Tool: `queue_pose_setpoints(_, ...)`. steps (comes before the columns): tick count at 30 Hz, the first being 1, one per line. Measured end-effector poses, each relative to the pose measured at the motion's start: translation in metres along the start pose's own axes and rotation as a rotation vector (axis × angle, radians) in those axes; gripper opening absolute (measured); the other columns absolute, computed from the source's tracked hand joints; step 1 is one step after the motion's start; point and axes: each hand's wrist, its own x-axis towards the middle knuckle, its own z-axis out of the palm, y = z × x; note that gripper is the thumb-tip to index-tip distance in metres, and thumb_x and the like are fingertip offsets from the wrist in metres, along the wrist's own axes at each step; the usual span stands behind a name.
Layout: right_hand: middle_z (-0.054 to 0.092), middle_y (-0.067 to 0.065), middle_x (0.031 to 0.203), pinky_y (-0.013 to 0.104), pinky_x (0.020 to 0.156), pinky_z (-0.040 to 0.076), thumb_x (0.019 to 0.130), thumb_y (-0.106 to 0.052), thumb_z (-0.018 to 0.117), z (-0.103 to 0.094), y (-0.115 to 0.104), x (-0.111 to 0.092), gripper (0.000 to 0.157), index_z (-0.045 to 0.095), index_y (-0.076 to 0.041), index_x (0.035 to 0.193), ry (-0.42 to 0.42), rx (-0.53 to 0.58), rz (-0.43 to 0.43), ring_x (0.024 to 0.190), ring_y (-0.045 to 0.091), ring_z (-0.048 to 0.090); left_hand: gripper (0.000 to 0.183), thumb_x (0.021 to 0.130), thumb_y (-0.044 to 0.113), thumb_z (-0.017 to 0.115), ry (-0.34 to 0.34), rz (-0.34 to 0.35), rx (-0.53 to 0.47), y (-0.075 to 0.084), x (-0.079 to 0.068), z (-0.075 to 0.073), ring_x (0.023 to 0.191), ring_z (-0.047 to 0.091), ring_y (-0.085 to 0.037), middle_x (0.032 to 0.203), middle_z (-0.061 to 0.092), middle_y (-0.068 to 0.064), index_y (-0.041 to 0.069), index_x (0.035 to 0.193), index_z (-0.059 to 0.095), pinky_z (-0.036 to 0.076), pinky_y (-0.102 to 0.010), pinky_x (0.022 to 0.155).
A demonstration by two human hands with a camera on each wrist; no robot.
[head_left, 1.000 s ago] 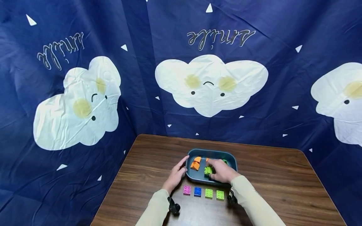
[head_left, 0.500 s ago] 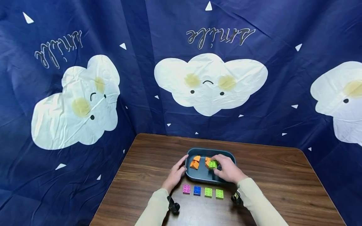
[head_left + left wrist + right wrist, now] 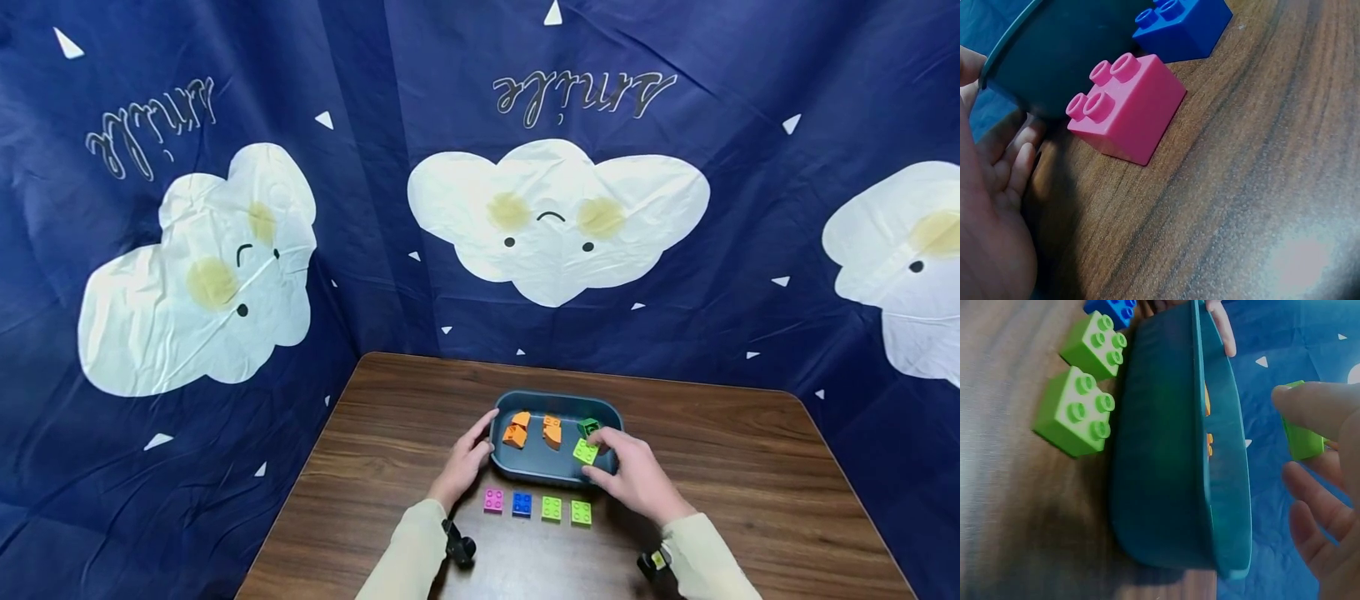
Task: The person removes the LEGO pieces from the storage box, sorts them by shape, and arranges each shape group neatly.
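My right hand (image 3: 637,477) pinches a light green building brick (image 3: 585,452) between thumb and fingers, over the right part of a dark teal tray (image 3: 536,477). In the right wrist view this brick (image 3: 1305,440) shows above the tray's rim. A dark green brick (image 3: 588,427) lies in the tray just behind it. My left hand (image 3: 459,467) rests against the tray's left end with its fingers extended, touching the rim. Orange pieces (image 3: 515,435) sit at the tray's left, and more orange pieces (image 3: 552,433) near its middle.
In front of the tray stands a row of two-by-two bricks: a pink brick (image 3: 493,501), a blue brick (image 3: 522,504), a light green brick (image 3: 551,509) and another light green brick (image 3: 581,512). Behind the wooden table (image 3: 720,467) hangs a dark blue curtain (image 3: 375,275).
My right hand has lifted the light green brick from among the tray's pieces and moved it right, uncovering the middle orange pieces and the dark green brick. My left hand stays at the tray.
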Motion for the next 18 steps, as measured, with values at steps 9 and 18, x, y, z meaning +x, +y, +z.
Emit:
queue_pose_setpoints(9, 0.068, -0.005, 0.113, 0.030, 0.069, 0.059, 0.077, 0.001, 0.088, -0.002, 0.002, -0.039, 0.062, 0.066, -0.014, 0.133, 0.061, 0.027, -0.019, 0.090, 0.006, 0.063, 0.062, 0.102, 0.008, 0.050, 0.010, 0.022, -0.031, 0.001, 0.000, 0.000, 0.066, 0.044, -0.021, 0.069, 0.041, 0.004, 0.031, 0.160, 0.046, 0.041, -0.026, 0.068)
queue_pose_setpoints(18, 0.063, -0.007, 0.113, 0.030, 0.069, 0.060, 0.071, 0.010, 0.081, 0.003, 0.009, -0.069, 0.055, 0.072, -0.011, 0.121, 0.114, 0.036, -0.044, 0.093, 0.002, 0.062, 0.063, 0.102, 0.010, 0.050, 0.010, 0.014, -0.004, 0.000, 0.001, 0.000, 0.065, 0.045, -0.019, 0.068, 0.042, 0.003, 0.033, 0.160, 0.045, 0.043, -0.027, 0.069)
